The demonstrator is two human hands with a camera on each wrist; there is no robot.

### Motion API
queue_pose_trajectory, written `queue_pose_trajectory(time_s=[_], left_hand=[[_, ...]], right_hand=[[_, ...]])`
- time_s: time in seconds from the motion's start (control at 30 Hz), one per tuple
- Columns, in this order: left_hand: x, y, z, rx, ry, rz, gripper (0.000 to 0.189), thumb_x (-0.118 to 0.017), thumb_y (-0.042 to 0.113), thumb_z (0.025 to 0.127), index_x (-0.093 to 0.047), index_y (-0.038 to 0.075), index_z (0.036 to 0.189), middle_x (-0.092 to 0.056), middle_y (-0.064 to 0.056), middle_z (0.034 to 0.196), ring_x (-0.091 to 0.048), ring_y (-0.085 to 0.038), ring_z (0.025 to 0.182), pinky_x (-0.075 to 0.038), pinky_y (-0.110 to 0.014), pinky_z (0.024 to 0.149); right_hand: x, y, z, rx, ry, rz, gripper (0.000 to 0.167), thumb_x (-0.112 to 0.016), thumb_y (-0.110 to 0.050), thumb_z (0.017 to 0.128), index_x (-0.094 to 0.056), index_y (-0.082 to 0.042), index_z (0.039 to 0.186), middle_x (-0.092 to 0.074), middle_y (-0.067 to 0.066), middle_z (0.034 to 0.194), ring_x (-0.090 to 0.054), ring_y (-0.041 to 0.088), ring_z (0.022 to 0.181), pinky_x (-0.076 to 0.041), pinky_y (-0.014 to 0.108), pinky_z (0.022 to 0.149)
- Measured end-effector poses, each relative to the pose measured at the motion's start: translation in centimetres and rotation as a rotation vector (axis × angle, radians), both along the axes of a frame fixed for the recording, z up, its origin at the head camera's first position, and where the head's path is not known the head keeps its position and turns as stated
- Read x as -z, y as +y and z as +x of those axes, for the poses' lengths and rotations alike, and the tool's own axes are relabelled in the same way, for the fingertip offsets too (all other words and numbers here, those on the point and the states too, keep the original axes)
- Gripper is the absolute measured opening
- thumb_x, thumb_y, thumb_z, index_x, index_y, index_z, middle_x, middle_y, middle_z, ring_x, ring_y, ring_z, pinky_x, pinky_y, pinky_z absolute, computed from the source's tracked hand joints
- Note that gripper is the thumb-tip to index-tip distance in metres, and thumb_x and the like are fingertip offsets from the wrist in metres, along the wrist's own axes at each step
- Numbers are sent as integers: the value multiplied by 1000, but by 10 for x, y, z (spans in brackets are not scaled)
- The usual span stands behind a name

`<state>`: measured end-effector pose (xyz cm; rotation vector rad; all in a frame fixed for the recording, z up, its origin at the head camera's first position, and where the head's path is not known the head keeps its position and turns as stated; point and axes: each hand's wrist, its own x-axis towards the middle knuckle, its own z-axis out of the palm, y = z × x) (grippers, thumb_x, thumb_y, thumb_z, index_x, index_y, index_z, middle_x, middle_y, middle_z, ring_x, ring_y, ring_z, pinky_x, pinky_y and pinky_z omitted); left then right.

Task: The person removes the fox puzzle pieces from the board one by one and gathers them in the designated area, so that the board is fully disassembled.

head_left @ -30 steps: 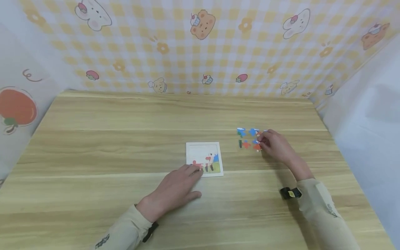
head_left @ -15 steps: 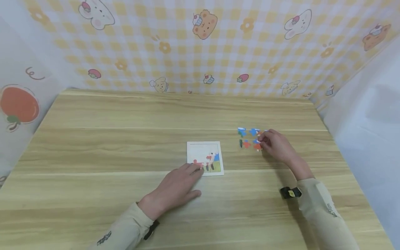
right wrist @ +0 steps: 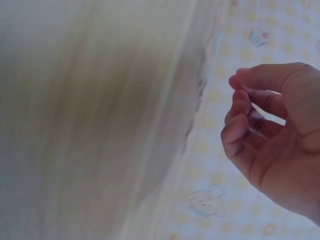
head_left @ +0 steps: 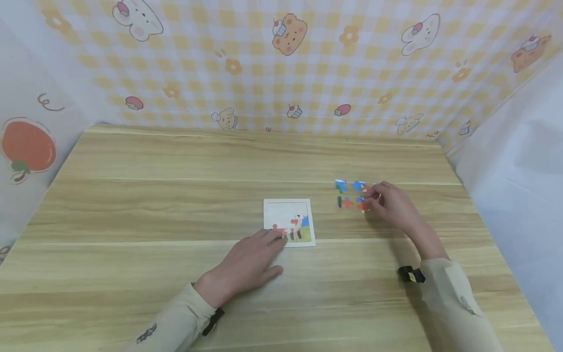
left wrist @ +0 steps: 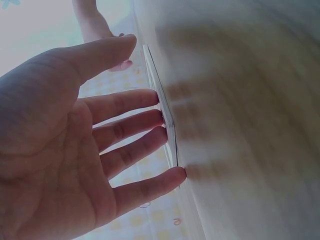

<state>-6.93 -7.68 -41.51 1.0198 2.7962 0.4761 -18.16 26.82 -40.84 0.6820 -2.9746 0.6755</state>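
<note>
In the head view, a square white-framed jigsaw puzzle lies on the wooden table, with pieces in its lower part and a pale upper area. My left hand rests its straight fingertips on the puzzle's lower left, covering that corner. The left wrist view shows the left fingers against the board's edge. Over a group of loose puzzle pieces at the right is my right hand, its fingers curled and thumb near the index fingertip. Whether a piece sits between them is hidden.
Several blue, red and green pieces, among them a blue and green one, lie in rows right of the puzzle. The wooden table meets a yellow checked cloth backdrop behind and white cloth at both sides.
My right wrist has shifted slightly right and toward me, with the fingertips still over the pieces. The left hand stays on the puzzle. The head view has tilted a little.
</note>
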Motion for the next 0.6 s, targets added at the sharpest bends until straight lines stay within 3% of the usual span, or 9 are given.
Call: queue_pose_trajectory(time_s=[0.07, 0.27, 0.4, 0.6], left_hand=[[0, 0, 0, 2, -4, -8, 52, -65, 31, 85, -54, 3, 128, -50, -8, 130, -46, -23, 118, -46, -36, 87], [0, 2, 0, -3, 15, -18, 51, -65, 29, 85, -53, 3, 128, -49, -9, 131, -46, -25, 118, -49, -38, 82], [2, 3, -1, -3, 4, -13, 51, -64, 28, 86, -53, 3, 129, -49, -9, 132, -45, -25, 120, -48, -39, 85], [2, 5, -2, -8, -25, -22, 52, -62, 30, 88, -51, 4, 131, -47, -10, 134, -43, -26, 123, -44, -40, 91]], right_hand=[[-7, -6, 6, -39, -74, -92, 7, -61, -4, 88, -65, -2, 94, -61, 7, 87, -54, 17, 72, -45, 28, 58], [-39, -42, 23, -149, -434, -463, 17, -54, -19, 95, -61, -8, 107, -58, 17, 101, -49, 24, 68, -46, 35, 56], [-42, -69, 24, -149, -468, -500, 14, -56, -19, 94, -62, -11, 103, -56, 17, 99, -51, 27, 69, -48, 39, 59], [-22, -98, 21, -161, -523, -573, 19, -56, -17, 94, -61, -1, 104, -58, 20, 106, -55, 38, 84, -50, 48, 65]])
